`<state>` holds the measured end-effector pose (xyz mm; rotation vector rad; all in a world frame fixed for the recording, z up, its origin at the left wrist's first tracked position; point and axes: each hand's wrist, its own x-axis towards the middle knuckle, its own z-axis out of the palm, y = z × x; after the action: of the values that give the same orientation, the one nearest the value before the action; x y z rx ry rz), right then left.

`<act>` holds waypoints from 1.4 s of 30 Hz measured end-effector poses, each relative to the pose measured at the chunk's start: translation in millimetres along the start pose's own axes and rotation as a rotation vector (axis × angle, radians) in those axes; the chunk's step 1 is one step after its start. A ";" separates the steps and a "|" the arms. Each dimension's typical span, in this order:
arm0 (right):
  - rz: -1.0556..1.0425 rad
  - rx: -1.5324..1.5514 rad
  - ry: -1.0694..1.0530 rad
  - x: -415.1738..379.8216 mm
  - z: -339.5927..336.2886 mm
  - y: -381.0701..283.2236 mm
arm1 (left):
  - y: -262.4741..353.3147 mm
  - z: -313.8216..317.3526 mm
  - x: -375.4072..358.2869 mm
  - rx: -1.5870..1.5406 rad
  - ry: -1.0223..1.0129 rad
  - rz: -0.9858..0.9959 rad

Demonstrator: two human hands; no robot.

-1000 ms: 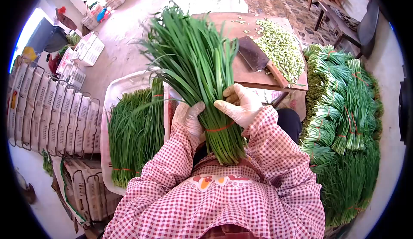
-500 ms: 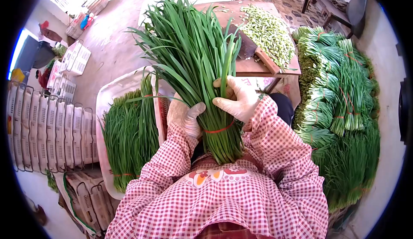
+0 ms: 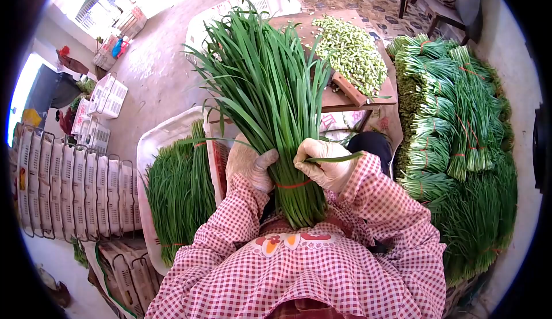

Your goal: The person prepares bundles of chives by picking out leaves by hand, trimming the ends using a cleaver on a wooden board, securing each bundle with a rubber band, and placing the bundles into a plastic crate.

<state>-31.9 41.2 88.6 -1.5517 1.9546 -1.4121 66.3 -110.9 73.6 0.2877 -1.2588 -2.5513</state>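
A thick bundle of Chinese chives [image 3: 270, 106] stands upright before my chest, leaf tips pointing away from me. A red rubber band [image 3: 292, 185] circles it near the bottom. My gloved left hand [image 3: 253, 166] is closed around the bundle's left side, just above the band. On the other side, my gloved right hand [image 3: 325, 164] pinches a single chive leaf [image 3: 339, 158], which sticks out to the right over the cuff. The leaf's other end is hidden by the fingers.
A white crate [image 3: 150, 189] of bundled chives stands at my left, beside stacked crates [image 3: 80, 184]. Ahead, a wooden board [image 3: 345, 97] carries cut stem pieces [image 3: 353, 54] and a knife [image 3: 348, 89]. Banded chive bundles [image 3: 448, 146] are piled at my right.
My right hand has moved down and right, from an upright leaf among the bundle to pinching a leaf pulled out sideways. The left hand keeps its grip. The view has shifted slightly.
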 end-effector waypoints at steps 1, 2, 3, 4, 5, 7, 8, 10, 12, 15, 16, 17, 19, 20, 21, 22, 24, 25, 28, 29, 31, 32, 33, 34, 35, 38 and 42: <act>-0.024 -0.010 0.055 -4.4 1.1 2.9 | 0.1 4.0 0.5 -0.039 0.003 -0.039; 0.188 0.136 0.031 -4.0 1.5 -1.1 | 2.7 5.6 1.9 -0.039 0.002 -0.038; 0.400 0.283 0.007 -2.5 0.8 -5.9 | 6.7 5.9 3.6 -0.035 -0.054 -0.122; 0.544 0.543 0.008 -2.9 -1.5 -6.5 | 8.9 6.0 4.8 -0.032 -0.109 -0.206; 0.536 0.851 0.089 -7.7 0.2 -1.6 | 4.6 1.4 7.2 -0.036 -0.108 -0.202; 0.420 1.314 0.214 -7.2 -4.0 13.5 | -9.8 -12.2 10.8 -0.115 -0.039 -0.310; 0.367 1.489 0.322 -2.5 -10.4 12.6 | -5.5 -3.1 8.2 -0.004 -0.019 -0.203; 0.283 1.541 0.294 -1.5 -29.9 16.2 | -9.4 -4.8 10.5 0.016 -0.032 -0.197; 0.158 1.307 0.068 -3.2 -49.7 12.7 | -5.3 1.4 11.6 -0.015 -0.045 -0.195; 0.538 0.781 -0.455 -32.0 -76.5 -4.2 | -4.0 -1.8 15.8 -0.001 -0.043 -0.342; 0.776 0.446 -0.642 -37.3 -74.3 -7.6 | 3.2 5.1 17.9 0.116 -0.003 -0.286; 0.589 -0.043 -0.885 -42.9 -64.6 -0.4 | -2.7 1.3 19.0 0.093 0.012 -0.266; 0.529 -0.377 -1.001 -56.8 -61.6 -1.0 | -17.1 -8.9 23.4 0.243 0.133 -0.190; 0.483 -0.323 -0.866 -45.2 -67.1 -15.7 | -9.9 -3.2 23.2 0.199 0.109 -0.238; 0.437 -0.263 -0.730 -30.4 -70.0 -30.0 | -15.5 -3.4 24.4 0.167 0.082 -0.194; 0.220 -0.192 -0.514 -15.6 -68.1 -33.8 | -23.2 -8.8 28.0 0.150 0.031 -0.189; 0.250 -0.280 -0.321 20.7 -59.2 -53.2 | -58.3 -31.6 44.6 0.276 -0.002 -0.233; 0.315 -0.307 -0.256 37.7 -51.4 -61.1 | -61.8 -34.8 47.8 0.233 -0.007 -0.213; 0.406 -0.199 -0.208 67.0 -36.4 -62.6 | -33.2 -13.3 35.8 0.065 0.033 -0.176; 0.422 -0.108 -0.174 70.1 -33.0 -60.0 | -33.7 -12.7 40.0 0.128 0.059 -0.157; 0.493 -0.011 -0.232 71.0 -41.2 -70.1 | -28.5 -21.6 38.6 0.157 0.037 -0.146; 0.386 0.055 -0.186 62.1 -44.4 -57.6 | -22.2 -25.5 34.6 0.193 0.010 -0.139; 0.280 0.121 -0.138 49.6 -46.5 -41.9 | -8.5 -22.5 26.6 0.189 0.017 -0.142; 0.457 0.158 -0.121 38.5 -49.8 -34.3 | 12.0 -13.5 15.6 0.064 0.037 -0.137; 0.561 0.296 -0.121 25.6 -50.6 -23.6 | 28.4 -7.7 7.8 -0.061 0.053 -0.133; 0.593 0.206 -0.301 1.3 -52.1 7.9 | 58.2 -3.8 2.5 -0.096 -0.009 -0.166; 0.476 0.878 -0.212 -4.1 -22.8 38.0 | 61.3 -7.4 27.8 -0.173 0.226 -0.042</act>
<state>-69.0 54.4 67.7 -0.7323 1.1785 -1.4929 52.3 -161.3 116.5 0.5524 -0.9537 -2.5555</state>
